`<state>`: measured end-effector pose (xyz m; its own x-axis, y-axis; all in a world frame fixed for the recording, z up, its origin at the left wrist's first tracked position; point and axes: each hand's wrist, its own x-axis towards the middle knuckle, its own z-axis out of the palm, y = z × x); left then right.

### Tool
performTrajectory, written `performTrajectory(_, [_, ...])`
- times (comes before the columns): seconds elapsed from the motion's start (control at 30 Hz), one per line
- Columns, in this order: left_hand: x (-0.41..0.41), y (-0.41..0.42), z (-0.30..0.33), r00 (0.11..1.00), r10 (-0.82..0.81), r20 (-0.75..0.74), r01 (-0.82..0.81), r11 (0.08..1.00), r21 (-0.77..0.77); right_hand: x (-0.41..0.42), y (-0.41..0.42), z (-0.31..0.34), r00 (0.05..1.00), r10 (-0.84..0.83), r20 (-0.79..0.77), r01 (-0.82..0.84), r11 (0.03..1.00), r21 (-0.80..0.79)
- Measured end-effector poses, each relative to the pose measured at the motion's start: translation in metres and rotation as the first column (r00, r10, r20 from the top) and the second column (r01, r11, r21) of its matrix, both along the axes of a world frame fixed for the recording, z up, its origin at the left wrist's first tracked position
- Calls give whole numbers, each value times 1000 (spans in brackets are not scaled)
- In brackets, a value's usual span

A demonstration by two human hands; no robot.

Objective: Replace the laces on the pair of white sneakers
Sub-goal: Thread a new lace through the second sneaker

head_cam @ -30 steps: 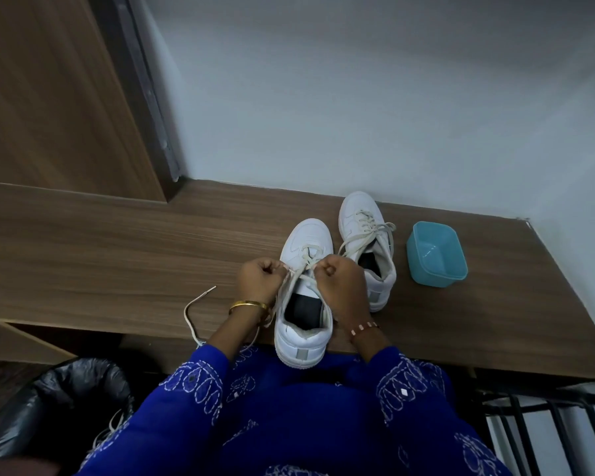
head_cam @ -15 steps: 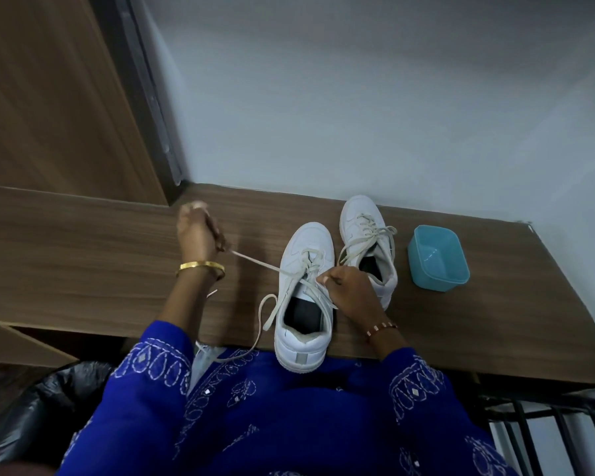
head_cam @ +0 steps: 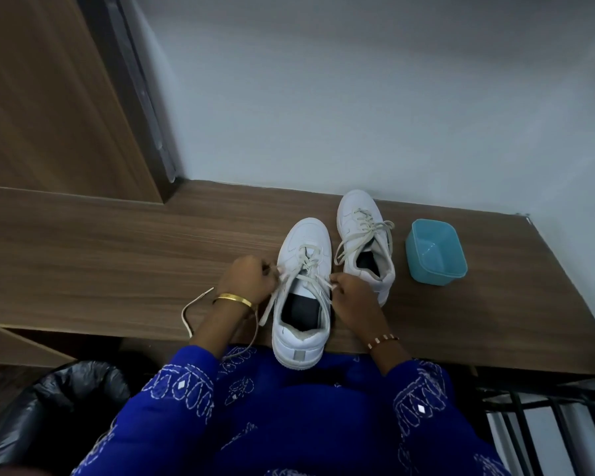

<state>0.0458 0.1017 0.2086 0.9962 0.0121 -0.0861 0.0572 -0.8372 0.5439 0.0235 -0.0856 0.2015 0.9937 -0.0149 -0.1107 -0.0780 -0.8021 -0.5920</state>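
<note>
At lower left sits a black bin bag (head_cam: 49, 403). On the wooden shelf (head_cam: 117, 255), a loose lace (head_cam: 189, 310) curls left of centre. The left hand (head_cam: 248, 281) and right hand (head_cam: 352, 298), fingers curled, each pinch a lace end beside the near sneaker (head_cam: 301, 293) at centre. The second sneaker (head_cam: 364, 242) stands just right; farther right, a blue tub (head_cam: 435, 250).
</note>
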Motion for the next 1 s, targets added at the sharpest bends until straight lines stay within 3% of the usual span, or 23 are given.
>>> performTrajectory(0.07, [-1,3,6,984,155,84,-139,974,-179,0,2,0,999,37,20,-35,995,-88])
performTrajectory(0.1, [0,6,10,960,273,65,-220,875,-430,0,3,-1,998,53,35,-48,991,-127])
performTrajectory(0.13, [2,9,16,928,366,-64,-294,618,-729,0,4,-3,997,61,48,-53,987,-155])
performTrajectory(0.17, [3,11,23,909,340,-240,-329,234,-915,0,5,-4,997,62,55,-52,983,-175])
performTrajectory(0.2, [5,14,28,901,249,-355,-340,-103,-935,1,6,-5,997,58,59,-46,981,-189])
performTrajectory(0.23, [6,17,31,898,182,-401,-341,-289,-895,2,7,-5,997,52,59,-39,979,-201])
performTrajectory(0.27, [6,20,33,895,165,-415,-344,-337,-876,3,8,-5,997,48,59,-35,977,-212])
performTrajectory(0.43, [7,20,29,848,258,-463,-389,-292,-874,6,7,-3,998,51,35,-41,967,-252])
performTrajectory(0.6, [7,37,24,850,252,-462,-349,-387,-853,10,8,-2,998,67,11,-61,955,-289])
performTrajectory(0.7, [7,39,21,849,248,-467,-384,-319,-866,11,10,-1,995,95,9,-87,941,-328])
performTrajectory(0.77, [9,40,17,840,210,-500,-480,-141,-866,12,11,-2,995,99,11,-90,938,-334])
performTrajectory(0.9, [5,36,14,780,43,-624,-579,427,-695,11,11,-4,994,106,3,-98,933,-345])
performTrajectory(1.0, [-2,21,11,704,-47,-709,-508,664,-549,11,11,-4,994,113,-1,-106,933,-345])
